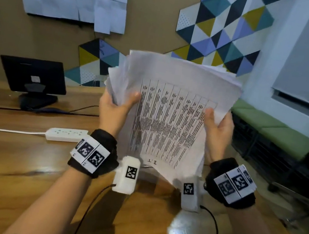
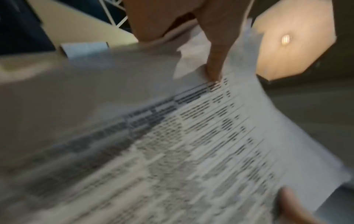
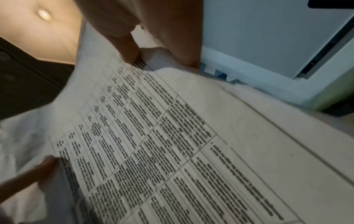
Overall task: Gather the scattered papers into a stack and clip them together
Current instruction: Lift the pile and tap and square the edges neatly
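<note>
Head view: a loose stack of papers (image 1: 172, 116) is held up in the air over the wooden worktop (image 1: 7, 163), gripped on both sides. The left hand (image 1: 116, 108) is wrapped round the left edge, thumb laid across the front sheet and fingers tucked behind. The right hand (image 1: 217, 125) is clamped on the right edge the same way, thumb on the front. The sheets aren't lined up at all, with edges fanned out at the top and left. A printed table can be seen on the front page, text too blurry to be read. A white power strip (image 1: 67, 134) is lying on the worktop to the left of the stack, and a dark monitor (image 1: 33, 75) is seen from behind farther back. A green bench (image 1: 271, 127) is parked along the wall on the right.

Left wrist view: pretty smeared. The papers (image 2: 191, 144) fill most of the shot, and the left hand (image 2: 191, 22) is seen pinching them, thumb pressed on the printed page. A fingertip of the other hand is poking in at the bottom right corner.

Right wrist view: the same table page (image 3: 172, 144) is shown sharper. The right hand (image 3: 145, 27) is closed on the sheets, thumb down on the table's corner. The left thumb can be made out on the page at the lower left.
</note>
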Available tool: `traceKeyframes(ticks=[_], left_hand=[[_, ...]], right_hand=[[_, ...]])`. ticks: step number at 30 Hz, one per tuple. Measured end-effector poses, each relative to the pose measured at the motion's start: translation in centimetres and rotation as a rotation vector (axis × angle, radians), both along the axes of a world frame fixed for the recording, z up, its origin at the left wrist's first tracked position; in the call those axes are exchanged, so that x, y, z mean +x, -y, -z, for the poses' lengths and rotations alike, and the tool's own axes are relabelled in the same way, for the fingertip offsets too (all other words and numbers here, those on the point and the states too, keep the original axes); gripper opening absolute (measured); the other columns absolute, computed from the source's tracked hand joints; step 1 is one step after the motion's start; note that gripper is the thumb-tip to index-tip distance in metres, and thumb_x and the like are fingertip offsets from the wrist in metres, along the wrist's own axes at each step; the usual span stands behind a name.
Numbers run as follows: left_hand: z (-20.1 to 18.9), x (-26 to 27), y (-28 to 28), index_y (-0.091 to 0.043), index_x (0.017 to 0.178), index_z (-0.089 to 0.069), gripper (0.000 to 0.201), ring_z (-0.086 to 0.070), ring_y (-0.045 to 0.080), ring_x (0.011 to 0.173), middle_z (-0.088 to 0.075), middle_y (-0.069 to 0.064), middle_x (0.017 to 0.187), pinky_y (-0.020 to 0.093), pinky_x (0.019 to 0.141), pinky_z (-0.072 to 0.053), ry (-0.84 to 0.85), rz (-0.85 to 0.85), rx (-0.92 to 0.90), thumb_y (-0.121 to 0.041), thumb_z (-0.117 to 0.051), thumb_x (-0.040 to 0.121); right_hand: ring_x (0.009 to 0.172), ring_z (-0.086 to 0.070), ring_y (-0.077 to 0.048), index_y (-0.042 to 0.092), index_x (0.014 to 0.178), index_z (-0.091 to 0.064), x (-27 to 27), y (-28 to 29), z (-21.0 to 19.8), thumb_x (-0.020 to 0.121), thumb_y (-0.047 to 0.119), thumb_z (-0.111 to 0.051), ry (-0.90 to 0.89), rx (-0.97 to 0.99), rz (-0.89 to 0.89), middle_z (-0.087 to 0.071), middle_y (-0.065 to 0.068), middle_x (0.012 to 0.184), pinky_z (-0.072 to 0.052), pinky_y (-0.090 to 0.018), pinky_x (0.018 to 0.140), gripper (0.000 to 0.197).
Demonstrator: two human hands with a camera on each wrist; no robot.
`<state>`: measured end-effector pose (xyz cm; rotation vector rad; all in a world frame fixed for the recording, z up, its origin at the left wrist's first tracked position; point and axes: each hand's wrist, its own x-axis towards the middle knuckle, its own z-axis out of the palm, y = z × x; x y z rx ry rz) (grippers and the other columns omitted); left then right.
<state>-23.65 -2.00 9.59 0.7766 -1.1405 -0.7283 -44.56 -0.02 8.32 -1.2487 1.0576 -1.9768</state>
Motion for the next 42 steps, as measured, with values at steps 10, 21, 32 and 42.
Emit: traceKeyframes(ticks=[10, 21, 32, 42], left_hand=[[1.7, -0.2, -1.2, -0.017, 0.103, -0.060, 0.040, -0.064, 0.016, 0.096, -0.067, 0.002, 0.102, 0.030, 0.088, -0.053, 0.067, 0.199, 0.157, -0.011, -0.076, 0.067], [0.6, -0.4, -2.2, -0.027, 0.108, -0.052, 0.018, -0.056, 0.004, 0.095, -0.060, -0.010, 0.101, 0.018, 0.080, -0.045, 0.055, 0.220, 0.091, -0.020, -0.041, 0.094], [2.3, -1.4, -1.0, -0.011, 0.118, -0.046, 0.040, -0.059, 0.011, 0.092, -0.060, -0.003, 0.100, 0.020, 0.076, -0.053, 0.230, 0.327, 0.234, -0.009, -0.063, 0.082], [0.0, -4.3, -1.1, -0.005, 0.105, -0.067, 0.032, -0.054, -0.025, 0.063, -0.064, -0.007, 0.088, -0.004, 0.061, -0.039, 0.613, 0.154, -0.101, 0.010, -0.058, 0.078]], right_hand=[[0.081, -0.073, -0.011, 0.016, 0.093, -0.067, -2.5, -1.4, 1.8, 0.046, 0.040, -0.081, -0.033, 0.107, -0.375, -0.077, 0.006, 0.085, -0.056, -0.020, 0.065, 0.054], [0.094, -0.070, -0.010, 0.021, 0.102, -0.065, -2.7, -0.7, 4.0, 0.045, 0.051, -0.082, -0.118, 0.207, -0.304, -0.073, 0.000, 0.106, -0.056, -0.033, 0.085, 0.066], [0.078, -0.070, -0.001, 0.023, 0.100, -0.055, -3.8, -1.5, -0.6, 0.061, 0.014, -0.082, -0.137, 0.108, -0.139, -0.070, -0.002, 0.095, -0.058, -0.021, 0.067, 0.048], [0.110, -0.056, -0.018, 0.021, 0.115, -0.063, -2.8, -3.0, -8.8, 0.068, 0.029, -0.077, -1.245, 0.163, 0.285, -0.066, -0.008, 0.117, -0.038, -0.042, 0.097, 0.050]])
